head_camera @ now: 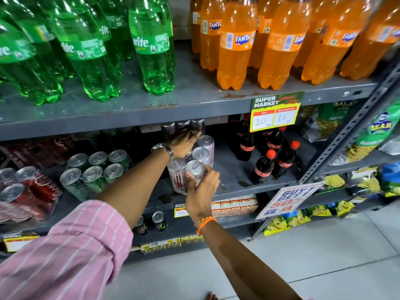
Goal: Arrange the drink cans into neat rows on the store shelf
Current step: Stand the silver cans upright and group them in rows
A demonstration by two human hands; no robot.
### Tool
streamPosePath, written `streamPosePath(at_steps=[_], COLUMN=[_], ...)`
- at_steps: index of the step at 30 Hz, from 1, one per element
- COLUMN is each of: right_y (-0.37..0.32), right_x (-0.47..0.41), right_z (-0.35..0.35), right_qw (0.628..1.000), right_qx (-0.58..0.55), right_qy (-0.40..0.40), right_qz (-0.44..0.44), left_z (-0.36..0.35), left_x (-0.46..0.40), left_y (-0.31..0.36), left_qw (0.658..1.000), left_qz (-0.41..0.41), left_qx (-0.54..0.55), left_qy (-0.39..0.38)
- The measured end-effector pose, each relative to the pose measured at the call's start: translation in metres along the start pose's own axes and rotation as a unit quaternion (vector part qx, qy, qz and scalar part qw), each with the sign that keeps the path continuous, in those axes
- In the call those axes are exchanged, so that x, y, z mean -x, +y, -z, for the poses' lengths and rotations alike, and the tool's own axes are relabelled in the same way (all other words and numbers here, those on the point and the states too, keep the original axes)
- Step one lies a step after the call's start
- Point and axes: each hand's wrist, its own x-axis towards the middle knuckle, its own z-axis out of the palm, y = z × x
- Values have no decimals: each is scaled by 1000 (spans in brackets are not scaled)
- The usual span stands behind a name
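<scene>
A cluster of silver-white drink cans (203, 153) stands in two short rows in the middle of the grey middle shelf (233, 167). My right hand (202, 184) is closed around the front can of that cluster (194, 169). My left hand (184, 141), with a wristwatch, reaches over the cluster and rests on cans at the back; what its fingers hold is hidden. Dark cans (184, 125) stand behind at the shelf's rear. Green cans (97, 167) sit in rows to the left, red cola cans (26, 189) further left.
Small cola bottles (270, 156) stand to the right of the cans, with bare shelf between. Green bottles (86, 50) and orange bottles (259, 44) fill the shelf above. Price tags (275, 111) hang from shelf edges. Two dark cans (159, 220) sit on the lower shelf.
</scene>
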Motion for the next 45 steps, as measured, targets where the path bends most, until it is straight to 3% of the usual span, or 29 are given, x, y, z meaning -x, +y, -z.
streamPosePath(at_steps=[2, 8, 12, 20, 26, 31, 35, 40, 45], right_y=[-1, 13, 33, 30, 45, 74, 74, 77, 79], right_x=[-2, -32, -79, -155, -130, -84, -90, -102, -104], right_z=[1, 15, 25, 26, 44, 46, 39, 44, 49], right_qw=[1000, 996, 985, 949, 923, 962, 979, 979, 974], right_qx=[-21, -87, -166, -215, -317, -195, -89, -8, -13], right_qy=[1, 8, -42, -198, -152, -170, -179, -203, -226], right_qz=[2, 10, -35, -119, -158, -87, -45, 3, 0], left_z=[7, 17, 23, -7, -27, -49, -60, -64, -65], left_x=[0, 12, 38, 104, 110, 101, 95, 94, 102], left_y=[-7, -26, -44, -75, -89, -98, -97, -101, -104], left_qw=[998, 996, 992, 979, 964, 972, 967, 968, 970], left_qz=[-37, 15, 50, -17, 8, 73, 75, 59, 45], left_qx=[-49, -69, -29, 68, 179, 156, 136, 98, 89], left_qy=[3, 48, 113, 192, 194, 157, 202, 224, 222])
